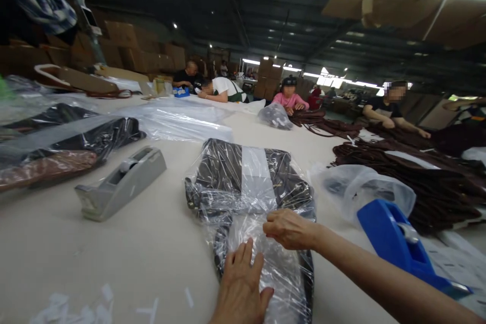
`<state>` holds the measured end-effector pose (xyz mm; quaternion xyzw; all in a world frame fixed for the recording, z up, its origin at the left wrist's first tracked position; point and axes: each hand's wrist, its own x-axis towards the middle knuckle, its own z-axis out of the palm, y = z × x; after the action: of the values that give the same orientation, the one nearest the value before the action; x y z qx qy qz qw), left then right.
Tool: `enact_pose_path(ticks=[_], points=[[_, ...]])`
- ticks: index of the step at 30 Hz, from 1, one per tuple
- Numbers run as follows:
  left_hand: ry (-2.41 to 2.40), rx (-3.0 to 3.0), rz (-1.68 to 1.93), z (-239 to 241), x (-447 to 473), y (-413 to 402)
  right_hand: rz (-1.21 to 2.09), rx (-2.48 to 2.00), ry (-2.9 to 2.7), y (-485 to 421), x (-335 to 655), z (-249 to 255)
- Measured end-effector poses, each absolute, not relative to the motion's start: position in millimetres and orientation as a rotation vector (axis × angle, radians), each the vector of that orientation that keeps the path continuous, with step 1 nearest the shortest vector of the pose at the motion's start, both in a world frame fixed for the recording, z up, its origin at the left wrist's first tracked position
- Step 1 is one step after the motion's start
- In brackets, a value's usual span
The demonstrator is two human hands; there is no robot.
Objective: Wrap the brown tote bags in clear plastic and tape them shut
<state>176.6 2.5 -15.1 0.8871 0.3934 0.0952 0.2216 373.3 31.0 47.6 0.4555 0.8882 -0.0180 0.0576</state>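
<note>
A dark garment in a clear plastic bag (243,177) lies on the beige table in front of me. My left hand (241,283) rests flat on the near end of the bag, fingers stretched out and slightly apart. My right hand (290,229) reaches in from the right and lies on the bag's plastic just above the left hand, fingers curled down onto the film. A white strip runs down the middle of the bag.
A grey tape dispenser (119,182) stands to the left, a blue tape dispenser (402,243) to the right. Bagged dark items (64,142) lie far left, brown straps (429,177) in piles right. Several people work at the table's far end. White paper scraps (76,306) lie near me.
</note>
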Motion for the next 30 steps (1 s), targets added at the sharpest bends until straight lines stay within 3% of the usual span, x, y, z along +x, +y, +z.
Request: enact_pose_path(ticks=[8,13,20,23,30], points=[[1.071,2.382,0.283,-34.4,180.4,9.7,-0.122,1.271,2.535,66.2,355.8,28.1],[1.181,2.445,0.417,-46.3,189.4,6.1,-0.248,1.635,2.356,78.7,352.8,21.9],[1.018,2.42,0.254,-39.7,180.1,13.7,-0.075,2.048,2.26,70.3,362.9,21.8],[0.993,2.386,0.203,-31.8,177.4,15.1,-0.029,2.15,2.401,33.4,349.7,4.4],[1.112,2.36,0.222,-15.9,178.5,3.1,-0.333,2.101,2.853,-20.6,335.6,-28.7]])
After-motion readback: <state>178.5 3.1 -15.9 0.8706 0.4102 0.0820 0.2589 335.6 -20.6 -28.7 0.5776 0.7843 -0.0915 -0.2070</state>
